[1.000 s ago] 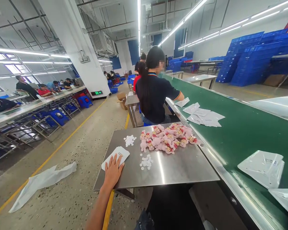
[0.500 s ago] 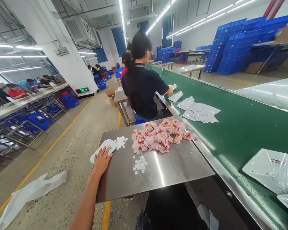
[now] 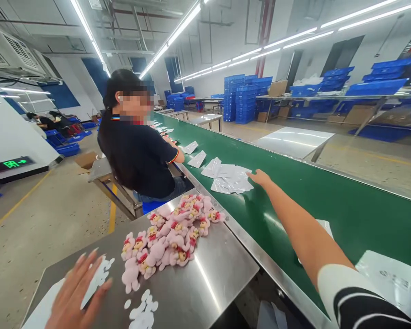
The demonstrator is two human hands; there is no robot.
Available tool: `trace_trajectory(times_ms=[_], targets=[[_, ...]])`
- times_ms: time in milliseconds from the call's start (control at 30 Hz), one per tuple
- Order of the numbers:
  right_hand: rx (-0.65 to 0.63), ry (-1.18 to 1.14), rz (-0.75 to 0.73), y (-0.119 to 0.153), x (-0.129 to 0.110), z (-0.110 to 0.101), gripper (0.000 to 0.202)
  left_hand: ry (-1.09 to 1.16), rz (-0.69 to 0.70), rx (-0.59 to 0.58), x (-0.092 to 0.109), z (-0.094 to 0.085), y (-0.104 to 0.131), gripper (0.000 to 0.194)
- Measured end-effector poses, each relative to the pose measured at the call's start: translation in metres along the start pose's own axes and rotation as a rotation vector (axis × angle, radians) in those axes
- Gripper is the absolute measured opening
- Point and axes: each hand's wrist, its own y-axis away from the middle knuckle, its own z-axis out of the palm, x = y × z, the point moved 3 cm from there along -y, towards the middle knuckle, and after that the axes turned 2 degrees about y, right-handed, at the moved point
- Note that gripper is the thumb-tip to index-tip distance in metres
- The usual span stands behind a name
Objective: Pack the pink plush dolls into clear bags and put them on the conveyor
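Bright, cool light here, pouring from the ceiling tubes point(image 3: 185, 22) at twelve o'clock and on round to two! A hard white streak glares off my steel table point(image 3: 178, 301) at six, a softer shine off the green belt point(image 3: 356, 219) at four. Deep shadow at five, below the table edge. My left hand point(image 3: 78, 288) smears slightly at eight, the pillar point(image 3: 7, 123) leans, lens-stretched, at nine, and pixel blocks cover part of a co-worker point(image 3: 133, 155) at ten.
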Motion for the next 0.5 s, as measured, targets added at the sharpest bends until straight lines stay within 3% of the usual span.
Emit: trace_trajectory(times_ms=[100, 167, 267, 400, 500], targets=[[-0.024, 0.002, 0.078, -0.039, 0.006, 0.010, 0.076, 0.158, 0.217, -0.233, 0.092, 0.033, -0.058, 0.054], [-0.033, 0.004, 0.114, -0.060, 0.008, 0.015, 0.081, 0.202, 0.358, -0.457, 0.154, 0.070, -0.095, 0.054], [-0.050, 0.005, 0.141, -0.087, 0.008, 0.021, 0.085, 0.308, 0.482, -0.650, 0.234, 0.135, -0.145, 0.058], [-0.066, 0.030, 0.129, -0.110, 0.004, 0.029, 0.086, 0.208, 0.404, -0.788, 0.306, 0.226, -0.196, 0.077], [-0.068, 0.077, 0.098, -0.116, 0.002, 0.033, 0.084, 0.166, 0.376, -0.802, 0.342, 0.275, -0.216, 0.083]])
